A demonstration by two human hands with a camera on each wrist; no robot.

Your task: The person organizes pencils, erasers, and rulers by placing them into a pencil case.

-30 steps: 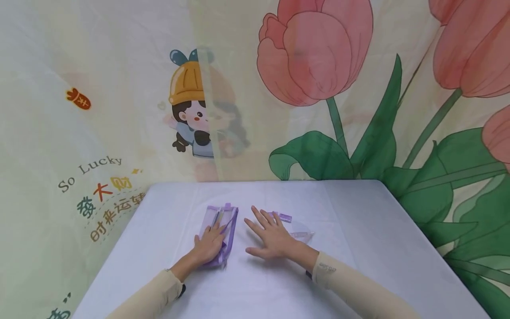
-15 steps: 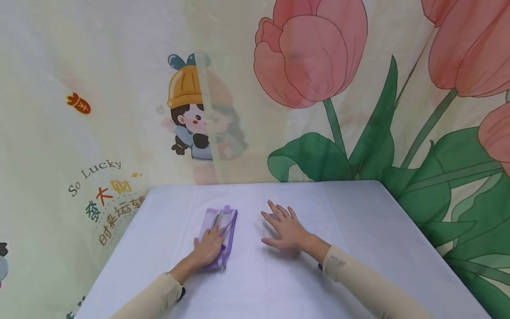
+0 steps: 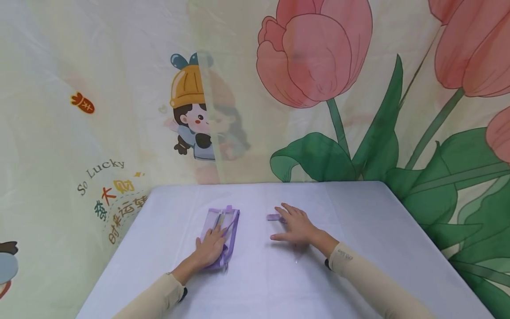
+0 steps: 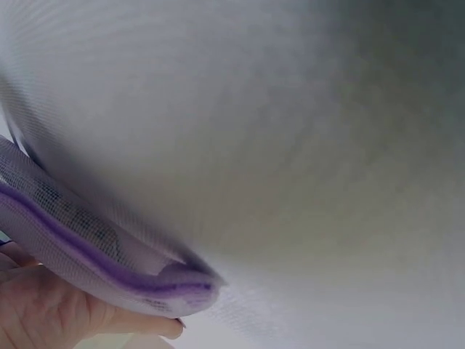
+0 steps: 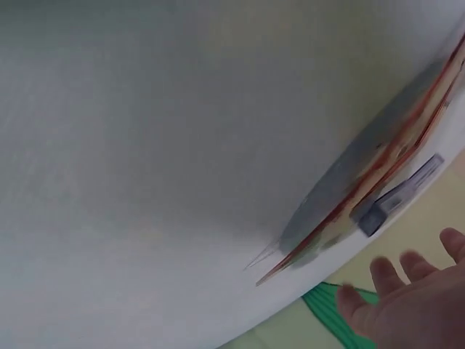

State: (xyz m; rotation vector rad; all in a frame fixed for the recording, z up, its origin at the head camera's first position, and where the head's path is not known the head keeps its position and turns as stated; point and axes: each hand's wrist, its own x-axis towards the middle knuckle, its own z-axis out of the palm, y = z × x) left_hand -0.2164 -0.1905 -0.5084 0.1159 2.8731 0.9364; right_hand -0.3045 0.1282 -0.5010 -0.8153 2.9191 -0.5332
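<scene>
My left hand (image 3: 211, 249) rests with extended fingers on a see-through mesh pencil case (image 3: 233, 237) with purple trim. Slim pens (image 3: 218, 219) show through its upper part. In the left wrist view the case's purple edge (image 4: 109, 270) curves above the fingers. Farther right, my right hand (image 3: 296, 226) is spread over a small purple block-like piece (image 3: 273, 217), whose left end shows beyond the fingers. Below the palm a clear pointed tip (image 3: 297, 255) shows. The right wrist view has flat clear pieces, like drawing rulers (image 5: 385, 171), beside the purple-grey piece (image 5: 396, 196).
A white cloth covers the table (image 3: 255, 292). Behind its back edge hangs a curtain (image 3: 247, 88) printed with tulips and a cartoon figure.
My right hand has shifted to the right, away from the pencil case, and the purple piece now shows left of its fingers. My left hand stays on the case.
</scene>
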